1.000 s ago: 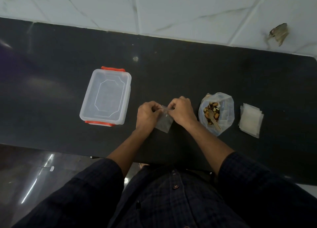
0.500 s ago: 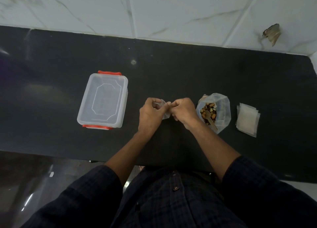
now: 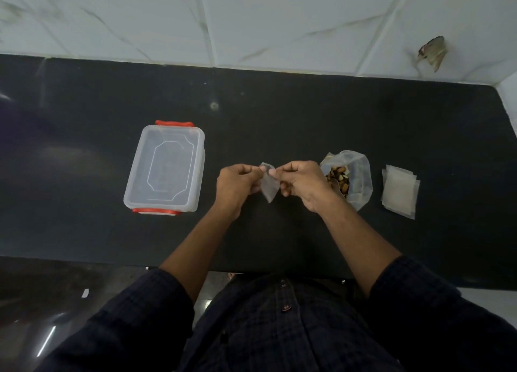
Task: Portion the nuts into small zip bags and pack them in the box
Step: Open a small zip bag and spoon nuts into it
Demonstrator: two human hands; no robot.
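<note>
1. Black table [image 3: 279,114] runs across the view, with pale marbled tiles [image 3: 251,22] behind it.
2. Well to the left of the fingers sits a clear plastic box [image 3: 165,166] with red clips, its lid on.
3. Left hand [image 3: 236,184] has its fingers curled, pinching the top edge of a small zip bag [image 3: 269,185].
4. Right hand [image 3: 303,183] pinches the same top edge from the other side; the bag hangs between both hands, above the table.
5. Just right of the right hand's fingers stands an open bag of nuts [image 3: 351,176].
6. Farther right lies a stack of flat empty bags [image 3: 400,190].
</note>
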